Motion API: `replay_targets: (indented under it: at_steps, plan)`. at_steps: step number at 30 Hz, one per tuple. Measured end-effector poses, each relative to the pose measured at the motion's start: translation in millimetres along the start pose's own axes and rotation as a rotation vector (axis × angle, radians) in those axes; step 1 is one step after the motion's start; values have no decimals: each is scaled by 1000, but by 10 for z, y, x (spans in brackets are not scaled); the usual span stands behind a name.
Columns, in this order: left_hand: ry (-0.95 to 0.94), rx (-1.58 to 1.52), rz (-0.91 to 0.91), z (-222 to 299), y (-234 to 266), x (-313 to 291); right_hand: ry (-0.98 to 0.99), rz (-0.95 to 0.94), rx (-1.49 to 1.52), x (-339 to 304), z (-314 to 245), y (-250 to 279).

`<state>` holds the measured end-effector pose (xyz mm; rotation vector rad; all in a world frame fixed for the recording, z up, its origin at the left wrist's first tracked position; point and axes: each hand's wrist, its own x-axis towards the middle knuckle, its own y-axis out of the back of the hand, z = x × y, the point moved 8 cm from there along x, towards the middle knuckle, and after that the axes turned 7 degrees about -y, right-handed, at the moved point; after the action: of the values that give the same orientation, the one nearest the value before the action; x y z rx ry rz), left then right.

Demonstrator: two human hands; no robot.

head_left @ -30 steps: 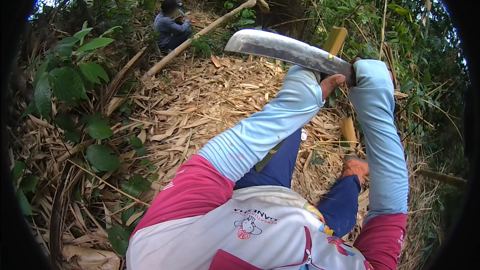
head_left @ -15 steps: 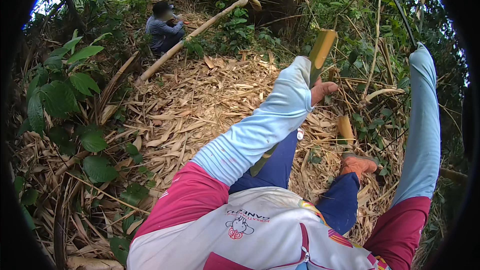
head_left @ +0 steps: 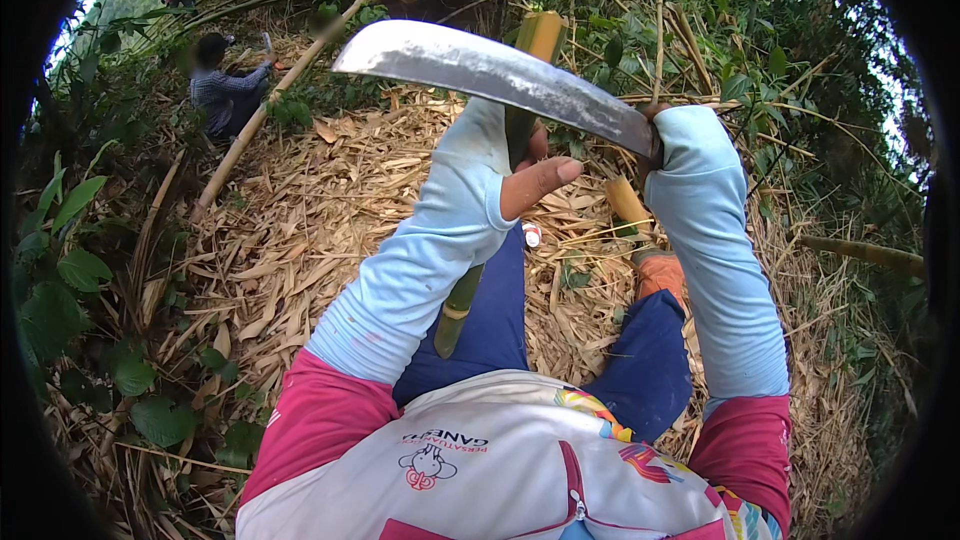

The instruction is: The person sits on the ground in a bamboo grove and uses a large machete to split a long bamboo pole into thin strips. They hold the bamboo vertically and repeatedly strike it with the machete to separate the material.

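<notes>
My left hand (head_left: 536,176), in a pale blue sleeve that covers its back, is closed around a split length of bamboo (head_left: 541,37). The bamboo's yellow upper end points away from me, and its green lower part slants down past my forearm to my thigh. My right hand (head_left: 657,126), mostly hidden by its sleeve, grips a machete at the handle. The broad, curved machete blade (head_left: 490,69) lies leftward across the upper bamboo in view; whether it touches the bamboo, I cannot tell. The handle itself is mostly hidden.
Dry leaves and bamboo sheaths (head_left: 300,210) cover the ground. A cut bamboo stump (head_left: 627,202) stands beyond my orange boot (head_left: 660,275). A long bamboo pole (head_left: 290,80) leans at the far left, near a crouching person (head_left: 225,90). Leafy plants (head_left: 80,270) grow at left.
My right arm has swung down and inward from raised at the right, bringing the machete into view across the bamboo. My view has turned right, so the scene sits further left.
</notes>
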<state>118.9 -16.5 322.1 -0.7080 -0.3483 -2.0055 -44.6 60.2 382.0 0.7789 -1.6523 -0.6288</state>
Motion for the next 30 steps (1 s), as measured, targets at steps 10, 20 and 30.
replay_targets:
  at_steps: [10, 20, 30]
  plan:
    - [-103, -42, -36, 137, -123, -98, 143, -147, -216, -30, -335, -74]
    - [-90, -33, -9, 266, -191, -164, 34, -262, -306, -44, -207, -104]
    - [-133, 29, 41, 164, -166, -146, 18, -270, -328, -11, -286, -18]
